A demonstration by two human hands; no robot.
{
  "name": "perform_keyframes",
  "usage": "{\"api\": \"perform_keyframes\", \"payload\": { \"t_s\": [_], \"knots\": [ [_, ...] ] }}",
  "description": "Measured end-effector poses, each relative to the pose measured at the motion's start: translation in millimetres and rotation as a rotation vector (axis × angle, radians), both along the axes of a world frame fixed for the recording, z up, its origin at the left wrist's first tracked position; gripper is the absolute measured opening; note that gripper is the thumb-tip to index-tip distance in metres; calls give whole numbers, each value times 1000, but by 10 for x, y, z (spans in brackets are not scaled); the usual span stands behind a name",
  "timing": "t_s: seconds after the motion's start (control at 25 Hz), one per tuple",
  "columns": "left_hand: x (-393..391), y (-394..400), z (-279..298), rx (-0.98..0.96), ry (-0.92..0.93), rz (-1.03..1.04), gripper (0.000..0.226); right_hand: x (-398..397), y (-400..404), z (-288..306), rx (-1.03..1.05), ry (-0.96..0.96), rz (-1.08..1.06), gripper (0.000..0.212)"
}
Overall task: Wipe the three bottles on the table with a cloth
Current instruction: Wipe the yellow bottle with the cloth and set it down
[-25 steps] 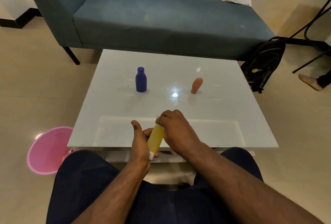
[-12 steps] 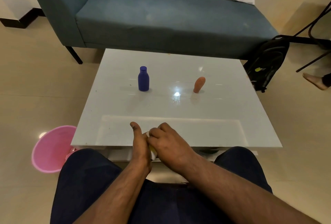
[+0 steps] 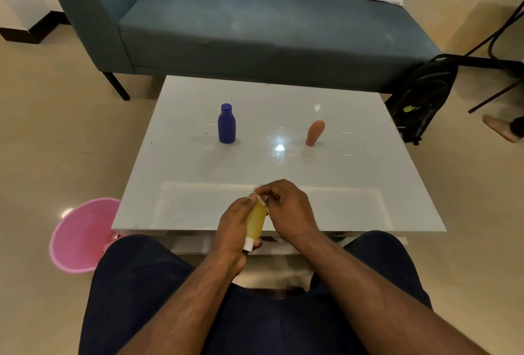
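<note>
The left hand [image 3: 234, 229] is curled round a yellow bottle [image 3: 256, 221], held over the near edge of the white table [image 3: 340, 173] at about 6 o'clock of the tabletop, its white cap end [image 3: 248, 244] pointing back toward the person. The right hand [image 3: 286, 210] pinches a small piece of white cloth [image 3: 260, 199] against the bottle's far end, fingers bent over it; only a corner of the cloth shows between the fingertips. The bottle looks filled with yellow, though whether that is liquid or the plastic itself cannot be told, and no label can be read on it.

Further out on the table, a blue bottle [image 3: 226, 124] stands upright at about 11 o'clock from the hands, capped, its contents hidden by the opaque body. An orange bottle [image 3: 315, 133] stands at about 1 o'clock, leaning slightly, well apart from the blue one. Neither shows legible writing.

On the floor at 8 o'clock sits a pink bucket [image 3: 82, 234]; its inside is not visible enough to tell what it holds. At 2 o'clock a black backpack [image 3: 422, 96] leans by the teal sofa [image 3: 255, 28], bearing a yellow-green logo with lettering too small to read.
</note>
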State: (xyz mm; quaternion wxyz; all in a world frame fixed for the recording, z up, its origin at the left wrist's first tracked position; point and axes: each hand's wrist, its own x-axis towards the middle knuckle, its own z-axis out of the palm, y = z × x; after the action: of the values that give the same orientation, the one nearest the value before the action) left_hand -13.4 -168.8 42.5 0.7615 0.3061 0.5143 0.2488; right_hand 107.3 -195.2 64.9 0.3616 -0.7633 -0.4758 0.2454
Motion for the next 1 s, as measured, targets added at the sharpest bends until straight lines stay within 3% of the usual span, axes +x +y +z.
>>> {"api": "perform_keyframes", "payload": {
  "t_s": [0.16,0.32,0.56,0.8,1.0],
  "knots": [
    [2,16,46,-87,-142,114,24,-72,-159,-6,-4,120,-84,20],
    [-15,65,26,-213,-235,185,32,-292,-335,-66,3,28,-8,16],
    [-22,50,34,-246,-295,163,32,-117,-14,45,12,33,-59,17],
    [-63,144,-54,-358,-438,270,37,-420,-387,67,25,17,37,19],
    [-18,61,-10,-282,-376,205,27,-230,-96,113,14,5,-33,18]
  ]
}}
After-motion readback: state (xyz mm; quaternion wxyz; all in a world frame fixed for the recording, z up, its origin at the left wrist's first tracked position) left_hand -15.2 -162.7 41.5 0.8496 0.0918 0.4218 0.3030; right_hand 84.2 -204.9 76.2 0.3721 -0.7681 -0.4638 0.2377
